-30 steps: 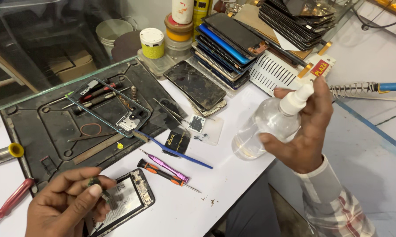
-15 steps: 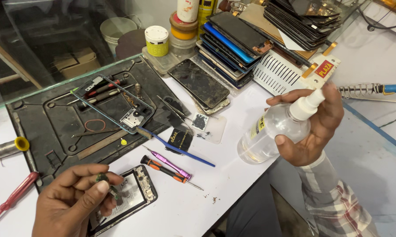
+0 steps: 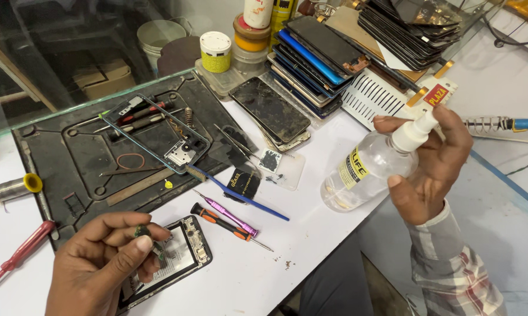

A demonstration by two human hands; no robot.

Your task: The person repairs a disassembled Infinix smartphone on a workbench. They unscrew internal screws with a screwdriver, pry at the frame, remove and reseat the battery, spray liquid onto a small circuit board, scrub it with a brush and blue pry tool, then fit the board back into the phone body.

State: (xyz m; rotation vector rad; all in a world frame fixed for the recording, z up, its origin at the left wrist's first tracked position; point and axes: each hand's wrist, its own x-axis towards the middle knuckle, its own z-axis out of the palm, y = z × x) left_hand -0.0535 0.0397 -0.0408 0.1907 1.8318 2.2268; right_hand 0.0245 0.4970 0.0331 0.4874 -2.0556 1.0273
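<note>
Bench: white worktop [image 3: 311, 234] with a dark repair mat [image 3: 70, 152] at its left; all places below are given from that mat.
Left hand: the left hand [image 3: 100, 263], just below the mat's near edge, pinches a small dark part [image 3: 142, 232] between thumb and fingertips, narrow grip, over an opened phone [image 3: 176, 257] lying face down.
Right hand: the right hand [image 3: 433, 169], well right of the mat, is wrapped around a clear spray bottle [image 3: 369, 167], tilted, forefinger on the white nozzle.
Doing it well: my judgement is that the nozzle wants aiming at the pinched part alone, held apart from the open phone, with one light press so no liquid runs onto the board.
Count, on the mat: one phone frame [image 3: 158, 131].
Count, right of the mat: two screwdrivers, orange-handled [image 3: 229, 225] and pink [image 3: 226, 212]; one blue brush [image 3: 237, 190].
Count, left of the mat: one red screwdriver [image 3: 18, 257], one solder reel [image 3: 12, 187].
Count, far right: one heap of phone screens [image 3: 311, 58], too overlapped to number.
</note>
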